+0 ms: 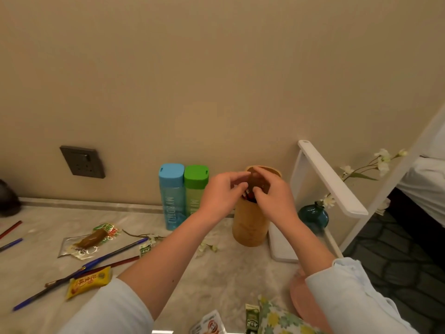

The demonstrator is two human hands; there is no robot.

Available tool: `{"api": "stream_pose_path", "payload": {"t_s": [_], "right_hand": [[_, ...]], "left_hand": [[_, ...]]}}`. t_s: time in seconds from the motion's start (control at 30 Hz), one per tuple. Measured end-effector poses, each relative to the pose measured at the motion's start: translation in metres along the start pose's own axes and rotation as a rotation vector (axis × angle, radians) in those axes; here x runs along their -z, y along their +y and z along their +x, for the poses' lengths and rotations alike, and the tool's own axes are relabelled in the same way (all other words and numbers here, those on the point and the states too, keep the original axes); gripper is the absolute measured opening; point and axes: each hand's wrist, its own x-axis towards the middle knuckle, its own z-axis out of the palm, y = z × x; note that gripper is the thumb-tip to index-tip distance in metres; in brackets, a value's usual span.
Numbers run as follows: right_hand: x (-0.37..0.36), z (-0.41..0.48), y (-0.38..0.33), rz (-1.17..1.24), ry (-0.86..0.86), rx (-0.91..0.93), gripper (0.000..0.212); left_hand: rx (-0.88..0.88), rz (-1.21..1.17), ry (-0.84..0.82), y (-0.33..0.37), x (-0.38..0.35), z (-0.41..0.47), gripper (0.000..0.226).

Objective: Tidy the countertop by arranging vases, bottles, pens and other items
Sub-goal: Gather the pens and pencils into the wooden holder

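Two hands: both fingertip sets meet over the mouth of the tall tan cylindrical bamboo holder (250, 227), the landmark for all positions below.
Left hand (222, 194): fingers curled partway, tips pinching the near-left edge of a brown glossy snack packet (256, 180) at the holder's rim.
Right hand (273, 192): fingers bent down over the packet; thumb hooked at the rim. Grip on the packet appears shared; exact contact is hidden by the knuckles.
Holder contents: red-and-dark items show inside the opening; type cannot be told.
Tipping risk: the holder is tall and narrow, and neither hand steadies its wall; a sideways push at the rim could topple it.
Right-side hazard: round teal glass vase (313, 216) with a white flower sprig stands just beside the holder, inside a white frame stand (330, 179); a fall that way could strike it.
Left-side hazard: blue-capped clear bottle (170, 196) and green-capped clear bottle (195, 189) stand near the holder, against the wall.
Jam risk: a packet forced in flat may crumple or spring back out.
Remaining items: blue and red pens (115, 253) and a yellow snack wrapper (89, 280) lie well left of the holder, on the pale marble countertop (216, 285).
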Motion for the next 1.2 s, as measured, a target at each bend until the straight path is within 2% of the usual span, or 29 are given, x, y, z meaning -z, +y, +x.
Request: {"api": "stream_pose_path", "payload": {"t_s": [0.1, 0.27, 0.33, 0.5, 0.8, 0.97, 1.2], "right_hand": [[-0.001, -0.009, -0.008, 0.064, 0.052, 0.040, 0.057], [-0.013, -0.034, -0.029, 0.134, 0.255, 0.305, 0.043], [-0.025, -0.045, -0.042, 0.143, 0.262, 0.393, 0.038], [-0.068, -0.066, -0.077, 0.178, 0.094, 0.511, 0.036], [-0.158, -0.092, -0.122, 0.174, -0.255, 0.439, 0.028], [-0.205, -0.098, -0.145, 0.006, -0.463, 0.416, 0.026], [-0.251, -0.107, -0.157, -0.209, -0.629, 0.358, 0.032]], "left_hand": [[-0.017, -0.036, 0.051, -0.001, 0.004, -0.009, 0.029], [-0.034, -0.111, 0.188, -0.008, 0.025, -0.033, 0.026], [-0.015, -0.144, 0.243, -0.013, 0.039, -0.046, 0.026], [0.060, -0.141, 0.319, -0.040, 0.079, -0.080, 0.024], [0.267, -0.029, 0.442, -0.090, 0.167, -0.134, 0.024], [0.433, 0.065, 0.349, -0.121, 0.210, -0.153, 0.027], [0.708, 0.423, 0.025, -0.152, 0.243, -0.168, 0.041]]}}
